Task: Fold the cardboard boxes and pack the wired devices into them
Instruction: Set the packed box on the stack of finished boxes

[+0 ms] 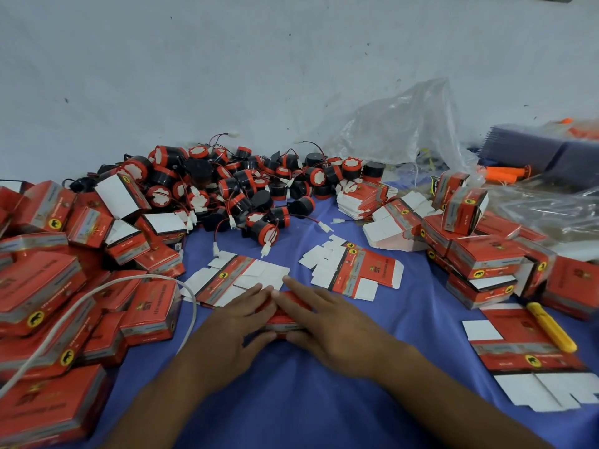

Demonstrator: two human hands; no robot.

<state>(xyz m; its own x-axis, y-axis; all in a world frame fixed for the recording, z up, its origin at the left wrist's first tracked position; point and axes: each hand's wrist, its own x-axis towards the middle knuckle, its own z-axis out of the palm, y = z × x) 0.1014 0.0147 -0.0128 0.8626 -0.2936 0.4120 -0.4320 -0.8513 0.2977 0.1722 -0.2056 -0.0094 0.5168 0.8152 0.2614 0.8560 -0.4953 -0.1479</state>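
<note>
Surface (291,400): covered in blue cloth and set against a pale wall.

Folded boxes, left (42,286): a large, loose pile of red cartons fills the left edge, several lying on their sides with white flaps showing.

Folded boxes, right (486,257): a smaller stack of the same cartons on the right side.

Wired devices (233,186): a heap of black-and-red round units with red and black leads and white plugs lies at the back centre, against the wall.

Plastic bag (398,124): clear and crumpled, standing behind the right stack.

Flat blanks: one (233,280) just beyond the hands, one (356,270) to its right, a third (525,358) at the near right, all unfolded.

Left hand (240,322) and right hand (327,322): both rest on one red box (285,314) at centre front. The fingers lie nearly straight across its top and meet at the tips, while the thumbs rest against its near edge. Neither hand is closed around it. The box sits on the cloth and is mostly covered.

White cable (97,291): arcs over the left pile.

Yellow knife (551,327): lies on the third blank.
</note>
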